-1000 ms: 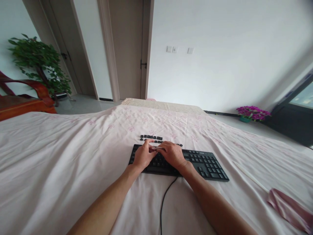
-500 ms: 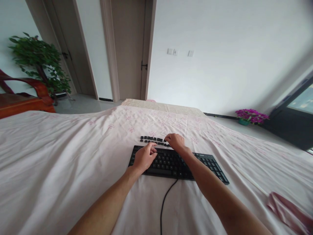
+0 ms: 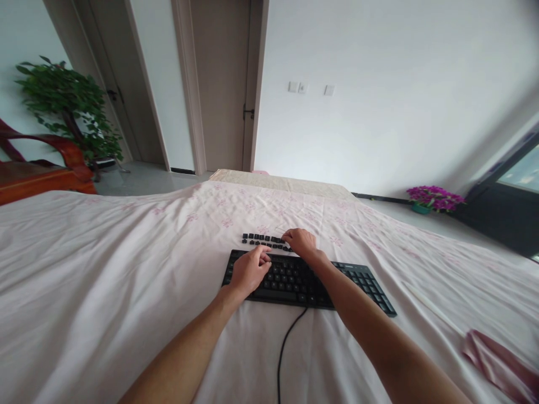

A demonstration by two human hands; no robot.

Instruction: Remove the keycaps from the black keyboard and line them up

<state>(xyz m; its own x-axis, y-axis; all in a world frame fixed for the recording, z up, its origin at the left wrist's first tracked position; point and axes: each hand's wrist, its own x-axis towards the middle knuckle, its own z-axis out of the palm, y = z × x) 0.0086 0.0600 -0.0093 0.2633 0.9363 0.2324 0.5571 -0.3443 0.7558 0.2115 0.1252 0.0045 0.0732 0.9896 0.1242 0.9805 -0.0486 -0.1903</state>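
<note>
A black keyboard [image 3: 282,279] lies on the pale cloth, its upper part crossed by both arms. Beyond its far edge, loose black keycaps [image 3: 261,238] are set out in two rows. My left hand [image 3: 250,269] rests over the keyboard's left side, index finger stretched toward the nearer row and the other fingers loosely bent, with nothing visible in it. At the right end of the rows, my right hand [image 3: 301,242] has its fingertips pinched together at a keycap in the farther row; the hand partly covers that end.
The keyboard's black cable [image 3: 283,348] runs toward me over the flowered cloth [image 3: 168,269]. A pink cloth [image 3: 497,359] lies at the lower right beside a thin pale stick [image 3: 433,307]. A wooden chair [image 3: 50,163] and a potted plant [image 3: 67,101] stand at the left.
My right hand has shifted slightly left, and the keycap at its fingertips now sits closer to the others in the farther row. My left hand has barely moved.
</note>
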